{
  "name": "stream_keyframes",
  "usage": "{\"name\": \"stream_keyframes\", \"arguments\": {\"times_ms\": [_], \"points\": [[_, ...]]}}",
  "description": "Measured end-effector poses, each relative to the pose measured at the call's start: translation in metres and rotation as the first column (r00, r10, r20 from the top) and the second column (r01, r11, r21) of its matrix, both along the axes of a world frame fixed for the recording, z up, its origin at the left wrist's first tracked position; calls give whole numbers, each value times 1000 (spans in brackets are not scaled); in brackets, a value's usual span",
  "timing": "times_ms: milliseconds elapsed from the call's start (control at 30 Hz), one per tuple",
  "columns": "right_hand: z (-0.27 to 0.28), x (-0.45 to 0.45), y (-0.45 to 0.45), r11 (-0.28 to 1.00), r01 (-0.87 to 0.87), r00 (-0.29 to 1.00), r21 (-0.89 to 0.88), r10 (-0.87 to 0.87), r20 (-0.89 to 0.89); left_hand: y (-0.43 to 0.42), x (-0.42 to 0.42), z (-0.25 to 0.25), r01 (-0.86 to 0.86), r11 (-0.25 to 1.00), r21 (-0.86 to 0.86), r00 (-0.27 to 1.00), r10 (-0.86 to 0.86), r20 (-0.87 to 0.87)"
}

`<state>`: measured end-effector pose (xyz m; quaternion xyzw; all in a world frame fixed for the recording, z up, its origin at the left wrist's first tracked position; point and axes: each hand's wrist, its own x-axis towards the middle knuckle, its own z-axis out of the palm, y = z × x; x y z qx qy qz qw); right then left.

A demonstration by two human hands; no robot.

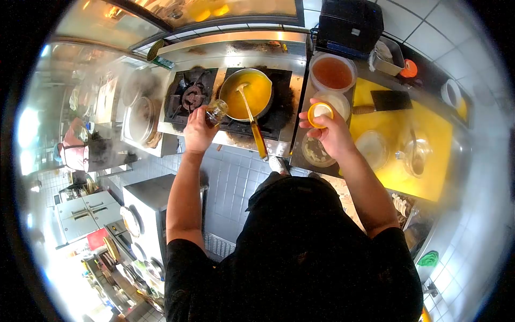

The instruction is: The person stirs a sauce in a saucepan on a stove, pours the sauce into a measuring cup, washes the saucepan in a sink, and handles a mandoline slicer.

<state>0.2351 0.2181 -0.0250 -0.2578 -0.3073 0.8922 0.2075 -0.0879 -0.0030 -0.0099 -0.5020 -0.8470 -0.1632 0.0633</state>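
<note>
My left hand (199,131) is closed around a small clear glass jar (216,111) at the left rim of a pot (270,107). What the jar contains I cannot make out. Orange-yellow liquid (257,86) fills much of the pot, and a ladle (258,140) leans in it, its yellow handle sticking out over the stove's front edge. To the right, my right hand (335,134) grips a yellow lid (321,114) with a white inner face, above the counter containers. My hands are apart, one on each side of the pot.
Left of the pot is a bare burner (193,96). On the right counter are a tub of reddish liquid (333,73), a cleaver (390,100) on a yellow cutting board (437,161), and a glass bowl (417,159). A person in pink (74,145) is at far left.
</note>
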Motion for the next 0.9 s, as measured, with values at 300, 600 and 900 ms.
{"name": "stream_keyframes", "arguments": {"times_ms": [300,600,900], "points": [[0,13,-2,997,-15,996,-81,7,-94,5,-8,0,-31,995,-94,999,28,-32],[2,17,-1,999,-21,995,-28,18,-103,11,-5,2,-40,993,-109,999,36,-36],[3,18,-2,1000,-25,992,-12,23,-125,12,-4,4,-42,993,-114,998,38,-40]]}}
